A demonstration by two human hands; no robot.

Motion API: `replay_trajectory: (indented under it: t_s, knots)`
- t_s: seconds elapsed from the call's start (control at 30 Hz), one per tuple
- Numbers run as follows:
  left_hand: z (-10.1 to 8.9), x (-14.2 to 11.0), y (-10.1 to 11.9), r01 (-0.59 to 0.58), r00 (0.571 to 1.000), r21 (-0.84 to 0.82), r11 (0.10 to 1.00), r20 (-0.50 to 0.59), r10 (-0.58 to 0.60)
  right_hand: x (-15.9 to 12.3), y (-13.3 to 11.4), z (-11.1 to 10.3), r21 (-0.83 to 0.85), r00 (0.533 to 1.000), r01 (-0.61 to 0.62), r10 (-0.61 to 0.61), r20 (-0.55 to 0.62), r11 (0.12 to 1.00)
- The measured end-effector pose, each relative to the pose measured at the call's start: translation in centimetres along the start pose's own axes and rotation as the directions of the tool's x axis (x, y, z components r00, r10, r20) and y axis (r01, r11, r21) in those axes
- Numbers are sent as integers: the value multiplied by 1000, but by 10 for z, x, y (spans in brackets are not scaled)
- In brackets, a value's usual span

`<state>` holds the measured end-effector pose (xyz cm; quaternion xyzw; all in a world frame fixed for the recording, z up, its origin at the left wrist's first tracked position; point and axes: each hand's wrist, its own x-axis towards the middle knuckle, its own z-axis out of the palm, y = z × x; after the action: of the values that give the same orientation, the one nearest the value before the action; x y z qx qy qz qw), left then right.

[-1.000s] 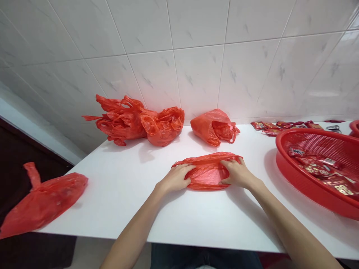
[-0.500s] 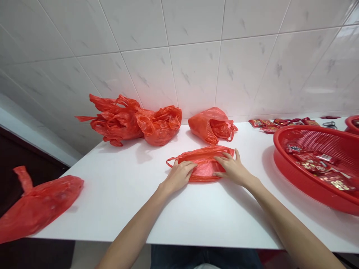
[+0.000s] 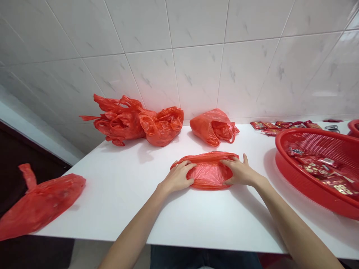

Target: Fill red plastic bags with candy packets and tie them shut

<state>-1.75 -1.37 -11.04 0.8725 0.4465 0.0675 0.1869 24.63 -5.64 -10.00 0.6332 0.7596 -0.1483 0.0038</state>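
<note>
A red plastic bag [image 3: 209, 175] lies on the white table in front of me, its mouth spread wide and the pink inside showing. My left hand [image 3: 181, 175] grips the left side of the mouth, fingers over the rim and thumb low at the front. On the opposite side my right hand [image 3: 237, 171] has its fingers tucked into the mouth, holding the right edge, with one finger sticking up. Nothing shows inside the bag.
Along the tiled wall stand bunched red bags [image 3: 120, 121] and a folded red bag [image 3: 211, 125]. A filled red bag [image 3: 53, 198] lies at the left edge. At right, a red mesh basket [image 3: 291, 179] holds red snack packets [image 3: 316, 168]; more packets [image 3: 270, 128] lie behind it.
My hands have drawn the bag's sides outward, and its mouth is wider and rounder. The left handle loop no longer sticks out. The view has shifted slightly.
</note>
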Motion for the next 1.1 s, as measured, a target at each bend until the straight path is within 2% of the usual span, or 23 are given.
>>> replay_trajectory:
  t_s: [0.2, 0.27, 0.4, 0.63, 0.77, 0.93, 1.1]
  knots:
    - [6, -1, -3, -101, 994, -47, 994, -42, 100, 7, -7, 8, -44, 970, 110, -117, -215, 993]
    - [10, 0, -2, -123, 989, -39, 992, -84, 119, 9, -11, 11, -61, 962, 127, -138, -237, 990]
    - [16, 4, -5, -136, 979, -15, 991, -154, 132, 9, -13, 13, -34, 980, 128, -132, -152, 991]
    - [16, 4, -12, 6, 997, 34, 999, -79, -3, 9, -1, 15, 16, 998, 42, -42, -36, 999]
    - [13, 2, -9, 58, 997, 9, 998, -50, -57, 10, 5, 15, 33, 999, 22, -21, -26, 999]
    - [11, 1, -6, 64, 997, -6, 998, -43, -64, 8, 6, 11, 19, 999, 30, -30, -15, 999]
    - [10, 0, -3, 50, 998, 3, 999, -44, -50, 7, 1, 8, 3, 985, 115, -114, -131, 993]
